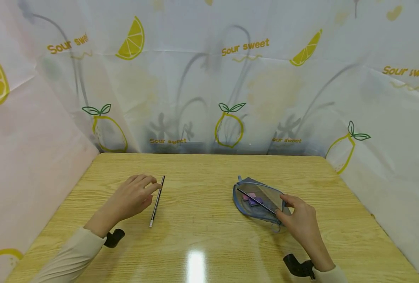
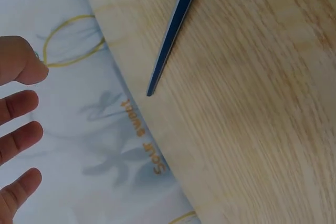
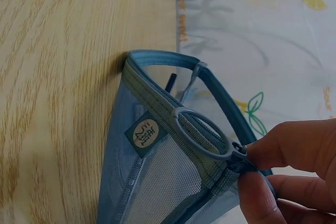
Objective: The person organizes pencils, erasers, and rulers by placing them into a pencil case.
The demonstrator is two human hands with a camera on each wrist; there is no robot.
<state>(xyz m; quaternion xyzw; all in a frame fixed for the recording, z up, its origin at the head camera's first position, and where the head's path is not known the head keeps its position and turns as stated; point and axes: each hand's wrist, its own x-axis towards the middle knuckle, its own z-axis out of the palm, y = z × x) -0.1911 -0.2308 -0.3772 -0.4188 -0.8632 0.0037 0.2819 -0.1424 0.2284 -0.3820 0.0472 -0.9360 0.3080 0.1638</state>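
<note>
A dark pencil (image 1: 156,204) with silvery stripes and a white end lies on the table. My left hand (image 1: 133,198) hovers beside its far half; in the left wrist view the fingers (image 2: 23,140) are spread apart, away from the pencil (image 2: 176,24). To the right is a blue-grey mesh pouch (image 3: 157,182), its mouth spread. My right hand (image 1: 301,220) pinches the pouch's edge by the zipper, near a ring pull (image 3: 207,155). Inside the pouch are another dark pencil (image 1: 266,207), a pink piece (image 1: 250,195) and a purple piece (image 1: 253,203), their kind unclear.
The wooden table (image 1: 202,184) ends at the back and sides against a hanging white sheet (image 1: 195,86) printed with lemons. A black camera mount (image 1: 114,238) is on the left wrist, and another mount (image 1: 296,265) on the right. A small label (image 3: 146,134) is on the pouch.
</note>
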